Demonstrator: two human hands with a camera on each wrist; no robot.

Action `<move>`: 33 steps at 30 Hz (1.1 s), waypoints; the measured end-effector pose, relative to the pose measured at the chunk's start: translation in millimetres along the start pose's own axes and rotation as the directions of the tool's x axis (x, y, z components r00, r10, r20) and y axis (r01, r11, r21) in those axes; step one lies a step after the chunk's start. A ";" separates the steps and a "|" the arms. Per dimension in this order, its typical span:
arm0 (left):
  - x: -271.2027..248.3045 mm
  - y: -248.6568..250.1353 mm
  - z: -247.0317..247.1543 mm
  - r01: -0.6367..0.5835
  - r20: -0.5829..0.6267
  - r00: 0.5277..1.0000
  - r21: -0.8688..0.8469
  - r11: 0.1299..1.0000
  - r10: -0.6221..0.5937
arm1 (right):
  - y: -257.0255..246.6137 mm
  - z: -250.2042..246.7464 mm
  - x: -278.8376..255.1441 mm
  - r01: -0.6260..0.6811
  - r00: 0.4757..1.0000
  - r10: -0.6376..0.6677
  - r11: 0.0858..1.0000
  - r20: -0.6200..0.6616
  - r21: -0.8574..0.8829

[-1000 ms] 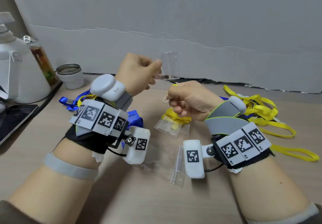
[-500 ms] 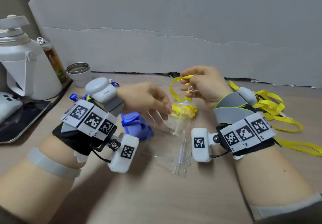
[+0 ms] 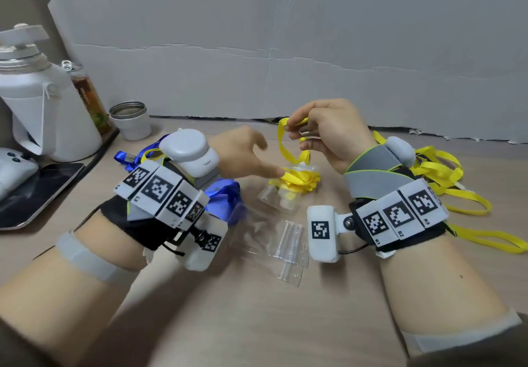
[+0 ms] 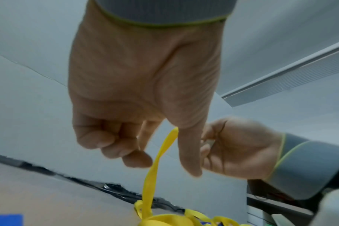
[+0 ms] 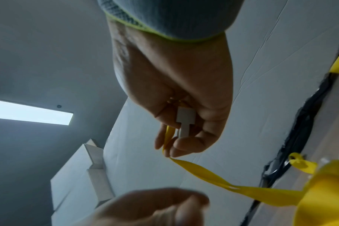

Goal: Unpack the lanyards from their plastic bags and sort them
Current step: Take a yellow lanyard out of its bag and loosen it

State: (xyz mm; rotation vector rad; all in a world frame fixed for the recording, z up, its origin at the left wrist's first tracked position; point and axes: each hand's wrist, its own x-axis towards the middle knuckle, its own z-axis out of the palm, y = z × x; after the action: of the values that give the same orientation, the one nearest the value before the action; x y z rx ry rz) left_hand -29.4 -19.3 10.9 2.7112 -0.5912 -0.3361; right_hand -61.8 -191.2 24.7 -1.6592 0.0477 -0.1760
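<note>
1. the right hand [image 3: 328, 132] is raised over the table, thumb and fingers pinched together on a flat, glossy yellow lanyard [image 3: 288, 149]; its pale metal clip [image 5: 185, 120] sits tucked in the palm.
2. the ribbon hangs down as a loop into a bunched, folded heap at the mouth of a small clear plastic bag [image 3: 278, 198] lying on the table, thin and crinkled.
3. the left hand [image 3: 243, 156] hovers just beside that heap, fingers loosely curled and apart, gripping nothing; the thumb reaches toward the yellow folds, and whether it touches them cannot be told.
4. empty clear bags [image 3: 285, 242] with stiff ridged strips lie flat between the two wrists.
5. a crumpled blue lanyard [image 3: 225, 198] sits under the left wrist; loose yellow lanyards [image 3: 445, 175] sprawl in loops beyond the right wrist.
6. against half a second ago: the left hand has moved off the clear bags toward the yellow heap, while the right hand holds much the same height with the ribbon.
7. the table [image 3: 257, 323] is smooth, pale wood-grain laminate; behind it stands creased grey board [image 3: 285, 38].
8. at the far left: a white jug [image 3: 43, 103], a drink can [image 3: 88, 100], a metal-rimmed white cup [image 3: 130, 120], and a dark tablet [image 3: 34, 192].
</note>
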 end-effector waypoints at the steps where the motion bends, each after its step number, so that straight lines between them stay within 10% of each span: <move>1: 5.8 0.1 0.0 0.015 -0.058 0.998 -0.055 0.998 -0.018 | -1.8 0.8 -0.6 0.015 1.000 -0.015 0.999 0.013 0.033; 13: 47.2 4.0 7.8 -0.092 -0.181 0.983 -0.670 0.737 -0.042 | -20.7 -6.0 -3.7 0.075 0.996 -0.086 0.907 0.008 0.413; 20: 37.1 -10.1 -29.2 -0.102 -0.138 0.985 -0.949 0.297 -0.105 | -2.1 -6.4 4.8 -0.065 0.995 0.071 0.994 -0.068 0.089; 33: 0.0 -3.6 -75.0 -0.125 -0.111 0.990 -0.974 0.189 0.082 | 18.5 19.6 -3.9 -0.124 0.954 0.182 0.963 0.239 -0.238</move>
State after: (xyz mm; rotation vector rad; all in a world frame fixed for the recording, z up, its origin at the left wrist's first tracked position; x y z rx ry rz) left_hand -5.8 4.8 78.0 1.3451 -0.3212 -0.4277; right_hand -61.5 -173.2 4.3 -1.8799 -0.0022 0.1729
